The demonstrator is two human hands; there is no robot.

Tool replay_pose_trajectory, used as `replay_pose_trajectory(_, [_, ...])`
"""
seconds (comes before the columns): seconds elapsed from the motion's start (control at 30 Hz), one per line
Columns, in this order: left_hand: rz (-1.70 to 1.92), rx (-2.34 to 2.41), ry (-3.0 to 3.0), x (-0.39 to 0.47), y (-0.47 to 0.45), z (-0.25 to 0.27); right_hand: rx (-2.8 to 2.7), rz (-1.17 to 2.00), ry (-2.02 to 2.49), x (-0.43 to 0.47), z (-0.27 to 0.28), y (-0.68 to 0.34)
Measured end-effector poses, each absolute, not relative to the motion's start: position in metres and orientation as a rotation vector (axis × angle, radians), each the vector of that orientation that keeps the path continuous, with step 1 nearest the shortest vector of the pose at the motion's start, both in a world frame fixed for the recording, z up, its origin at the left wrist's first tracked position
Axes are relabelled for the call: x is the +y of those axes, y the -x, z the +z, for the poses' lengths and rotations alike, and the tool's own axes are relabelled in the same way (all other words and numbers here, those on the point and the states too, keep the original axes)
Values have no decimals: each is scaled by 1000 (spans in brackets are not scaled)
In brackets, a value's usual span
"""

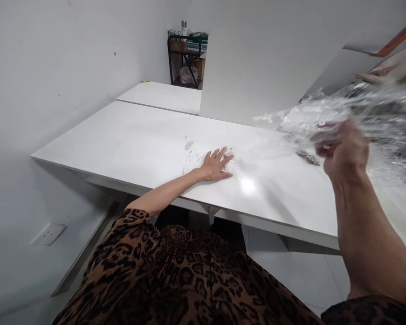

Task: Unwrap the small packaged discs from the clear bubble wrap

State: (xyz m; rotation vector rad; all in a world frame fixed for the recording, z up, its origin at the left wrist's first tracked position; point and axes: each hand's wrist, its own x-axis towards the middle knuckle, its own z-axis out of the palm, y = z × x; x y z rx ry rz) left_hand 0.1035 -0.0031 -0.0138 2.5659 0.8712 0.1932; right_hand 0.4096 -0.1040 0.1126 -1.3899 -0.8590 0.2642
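Note:
My left hand lies flat on the white table, fingers spread, over a small piece of clear plastic that partly shows between the fingers. Raised above the table's right side, my right hand is closed around a large bunch of clear plastic wrap. The wrap spreads to both sides of that hand and is smeared by motion. On the tabletop near the right hand rests a small multicoloured packet-like item, its kind too blurred to tell. Greyish marks show left of my left hand.
A pale upright panel borders the table's back edge. Beyond it stands a black shelf rack with boxes and a bottle. Piled items fill the far right. A wall socket is at lower left.

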Motion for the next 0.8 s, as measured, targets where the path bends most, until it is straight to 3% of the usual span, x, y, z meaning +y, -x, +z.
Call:
replay_pose_trajectory(0.1, [208, 906, -2570, 18, -126, -13, -557, 407, 1477, -106, 99, -423])
replay_pose_trajectory(0.23, [249, 888, -2680, 24, -145, -21, -333, 355, 1503, -72, 95, -495])
replay_pose_trajectory(0.43, [377, 900, -2722, 23, -148, -30, -506, 288, 1520, -26, 93, -576])
replay_pose_trajectory(0.67, [522, 942, -2410, 26, -144, -37, -855, 543, 1654, 5, -6, -431])
replay_pose_trajectory(0.8, [688, 919, -2233, 27, -143, -39, -1524, 457, 1738, 19, -26, -338])
